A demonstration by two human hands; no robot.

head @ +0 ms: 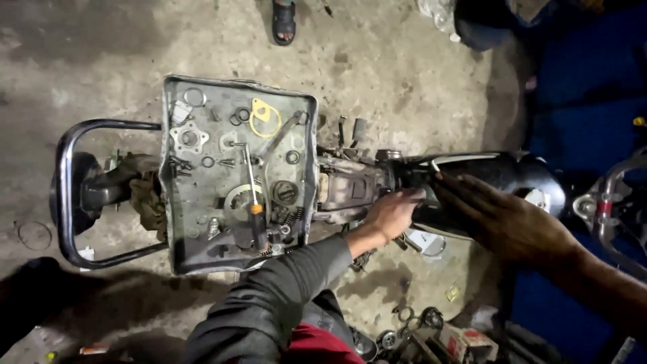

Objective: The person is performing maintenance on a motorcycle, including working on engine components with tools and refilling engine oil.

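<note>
I look down on a motorcycle with its seat off. My left hand [393, 213], in a grey sleeve, reaches from below, and its fingers lie against the rear end of the black fuel tank [495, 170]. My right hand [502, 217] comes in from the right with its fingers stretched flat over the tank's near side; it holds nothing. The two hands' fingertips almost meet. Where the seat was, a dented metal tray [170, 168] rests on the frame. It holds an orange-handled screwdriver [255, 209], a yellow gasket [264, 116], and several washers, springs and small engine parts.
A chrome rear grab rail [64, 195] loops out at the left. More gears and bearings [404, 328] lie on the stained concrete floor below. Another person's sandalled foot [284, 21] stands at the top. A second motorcycle's red-and-chrome part [606, 202] is at the right edge.
</note>
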